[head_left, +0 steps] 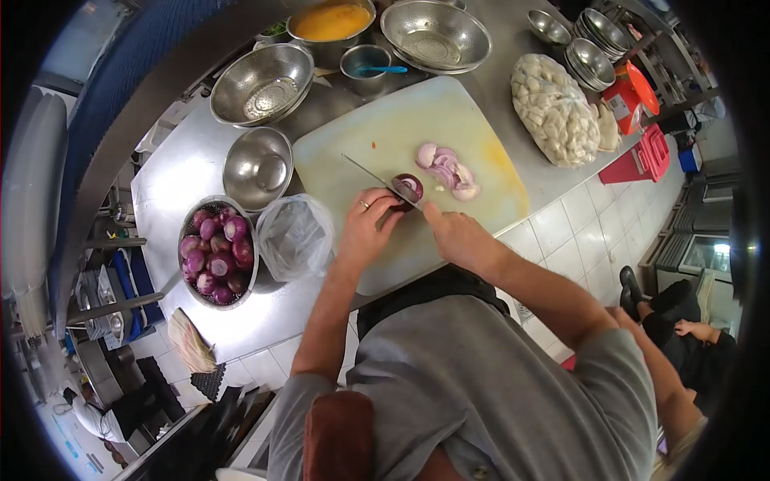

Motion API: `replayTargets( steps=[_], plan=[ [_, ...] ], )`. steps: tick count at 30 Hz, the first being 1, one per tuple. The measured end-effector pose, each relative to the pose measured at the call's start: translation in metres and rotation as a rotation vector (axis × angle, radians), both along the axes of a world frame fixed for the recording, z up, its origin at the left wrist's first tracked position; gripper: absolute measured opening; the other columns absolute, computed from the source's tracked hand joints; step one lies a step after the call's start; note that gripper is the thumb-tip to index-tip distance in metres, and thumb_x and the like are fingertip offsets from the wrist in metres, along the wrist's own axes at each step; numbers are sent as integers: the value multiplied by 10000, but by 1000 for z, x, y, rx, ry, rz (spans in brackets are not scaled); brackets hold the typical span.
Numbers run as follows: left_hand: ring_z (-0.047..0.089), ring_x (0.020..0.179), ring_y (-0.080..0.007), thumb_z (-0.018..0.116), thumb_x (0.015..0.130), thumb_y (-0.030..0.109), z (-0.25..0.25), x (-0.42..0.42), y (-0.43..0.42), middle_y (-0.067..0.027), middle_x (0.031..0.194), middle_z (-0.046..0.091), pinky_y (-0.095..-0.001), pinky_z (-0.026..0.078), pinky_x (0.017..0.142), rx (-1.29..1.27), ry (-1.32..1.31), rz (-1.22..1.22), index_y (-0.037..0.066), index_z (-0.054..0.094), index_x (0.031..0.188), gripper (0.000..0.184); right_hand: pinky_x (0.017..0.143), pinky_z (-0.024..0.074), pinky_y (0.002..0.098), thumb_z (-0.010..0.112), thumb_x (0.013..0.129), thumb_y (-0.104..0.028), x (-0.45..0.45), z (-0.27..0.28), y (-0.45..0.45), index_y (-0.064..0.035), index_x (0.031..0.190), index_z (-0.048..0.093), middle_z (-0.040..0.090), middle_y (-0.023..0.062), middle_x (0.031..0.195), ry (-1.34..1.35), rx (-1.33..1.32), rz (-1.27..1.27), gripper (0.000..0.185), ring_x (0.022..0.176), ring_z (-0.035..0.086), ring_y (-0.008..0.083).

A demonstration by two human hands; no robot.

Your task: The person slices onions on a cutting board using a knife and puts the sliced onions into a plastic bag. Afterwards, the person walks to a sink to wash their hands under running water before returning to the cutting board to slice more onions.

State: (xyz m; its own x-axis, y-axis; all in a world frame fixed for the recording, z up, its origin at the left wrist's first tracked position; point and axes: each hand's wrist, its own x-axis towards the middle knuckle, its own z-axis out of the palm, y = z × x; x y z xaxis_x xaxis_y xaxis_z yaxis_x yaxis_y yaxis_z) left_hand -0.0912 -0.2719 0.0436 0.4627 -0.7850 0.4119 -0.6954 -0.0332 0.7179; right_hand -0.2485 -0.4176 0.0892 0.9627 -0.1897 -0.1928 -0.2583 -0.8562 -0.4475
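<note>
On the pale cutting board (pixel 337 156) lies a red onion (pixel 408 188) with a cut face showing. My left hand (pixel 367 228) has its fingers closed around the near side of this onion. In my right hand (pixel 459 235) is the handle of a kitchen knife (pixel 367 170); its blade lies across the onion and points to the upper left. Sliced onion pieces (pixel 449 171) sit in a loose pile just beyond, to the right. The knife's handle is mostly hidden inside my fist.
Left of the board stand a colander of whole red onions (pixel 220 264), a clear plastic bag (pixel 295 238) and a steel bowl (pixel 257 168). Metal colanders (pixel 265 84) line the back. A bag of peeled pale pieces (pixel 553 111) is at right. Other people (pixel 694 329) are nearby.
</note>
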Motion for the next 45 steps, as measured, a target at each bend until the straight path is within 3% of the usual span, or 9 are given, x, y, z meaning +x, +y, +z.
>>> replayTargets(
  steps=[8, 13, 17, 20, 23, 26, 29, 36, 45],
  plan=[
    [628, 1024, -316, 812, 728, 62, 0, -11, -24, -114, 1196, 599, -399, 522, 873, 90, 53, 188, 56, 607, 1069, 398, 744, 488, 544, 571, 964, -138, -1, 15, -56, -11, 1201, 503, 644, 297, 861, -151, 242, -81, 277, 840, 632, 489],
    [672, 794, -184, 779, 763, 41, -5, -5, -21, -105, 971, 680, -312, 542, 713, -1, 294, 454, 29, 567, 1088, 388, 674, 479, 481, 597, 964, -150, -17, 36, -94, 12, 1180, 535, 634, 248, 797, -205, 377, -120, 277, 738, 630, 424],
    [680, 740, -221, 794, 742, 101, 15, -19, 15, -112, 859, 681, -361, 543, 674, 161, 512, 632, 45, 593, 1034, 359, 678, 467, 495, 599, 966, -166, -51, 47, -117, -6, 1149, 524, 618, 251, 773, -27, 516, -88, 255, 756, 618, 427],
    [664, 888, -315, 758, 758, 115, 22, -43, 26, -143, 954, 674, -391, 533, 812, 460, 317, 555, 34, 622, 1016, 303, 733, 481, 517, 571, 984, -187, -67, 42, -121, -45, 1227, 509, 636, 279, 849, 113, 449, 135, 288, 832, 621, 473],
    [648, 975, -246, 748, 751, 66, 25, -53, 25, -158, 1092, 664, -349, 537, 817, 487, 58, 562, 28, 643, 1096, 363, 758, 486, 522, 560, 988, -205, -61, 18, -121, -71, 1250, 505, 635, 283, 869, 173, 421, 257, 298, 858, 624, 477],
    [609, 1104, -279, 731, 762, 48, 28, -50, 26, -152, 1211, 628, -381, 521, 893, 530, 166, 513, 39, 658, 1131, 377, 778, 484, 531, 550, 991, -206, -48, -1, -139, -68, 1270, 490, 639, 299, 899, 134, 436, 256, 317, 871, 626, 480],
    [615, 1108, -304, 713, 784, 20, 37, -55, 4, -134, 1184, 640, -379, 510, 925, 408, 178, 296, 45, 669, 1126, 346, 783, 485, 532, 548, 989, -202, -45, -2, -147, -42, 1265, 483, 643, 303, 896, 72, 415, 190, 326, 867, 628, 480],
    [609, 1094, -319, 753, 779, 20, 20, -75, -24, -114, 1160, 651, -379, 490, 960, 316, 166, 343, 44, 671, 1105, 337, 744, 510, 538, 522, 877, -12, -57, 16, -124, 46, 1199, 444, 650, 293, 827, 68, 268, 311, 336, 816, 651, 465],
    [614, 1037, -311, 750, 776, 7, 30, -66, -32, -103, 1072, 672, -394, 507, 911, 373, 35, 238, 48, 691, 1027, 261, 688, 527, 534, 500, 852, 6, -63, 52, -108, 37, 1139, 425, 646, 257, 764, 106, 217, 331, 298, 758, 655, 467]
  ],
)
